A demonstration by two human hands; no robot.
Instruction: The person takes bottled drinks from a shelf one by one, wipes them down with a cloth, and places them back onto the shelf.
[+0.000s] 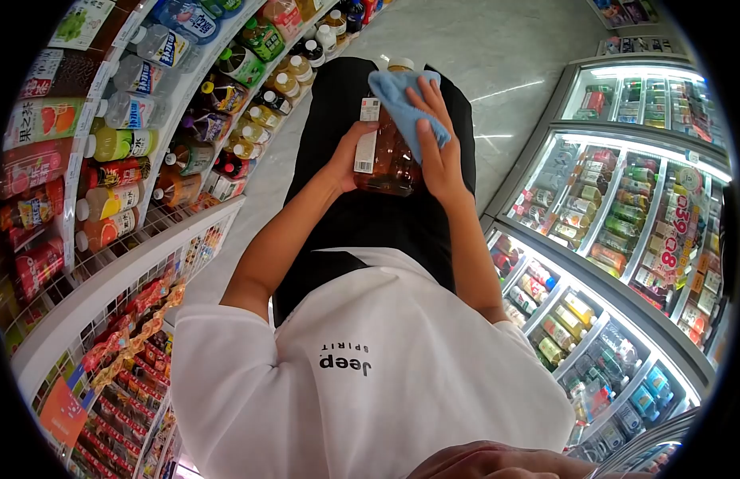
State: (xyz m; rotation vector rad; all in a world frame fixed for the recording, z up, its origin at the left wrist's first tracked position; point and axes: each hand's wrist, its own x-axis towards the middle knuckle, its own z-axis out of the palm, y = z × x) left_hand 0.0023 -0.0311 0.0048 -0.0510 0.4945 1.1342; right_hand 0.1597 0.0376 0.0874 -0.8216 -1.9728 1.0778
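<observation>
A large clear plastic bottle [394,172] of reddish-amber drink lies over my lap, with its pale cap [400,64] pointing away from me. My left hand [350,156] is closed around the bottle's left side, by a white label with small print and a barcode. On the other side, my right hand [438,148] presses a light blue cloth [398,88] against the bottle's upper right part. The cloth hides much of the bottle's shoulder and part of its front.
Shelves of bottled drinks [138,144] rise close on my left, with a white wire rack [130,271] of red packets nearer me. Lit glass-door fridges [609,207] full of drinks stand on my right. Grey shiny floor [506,48] extends ahead.
</observation>
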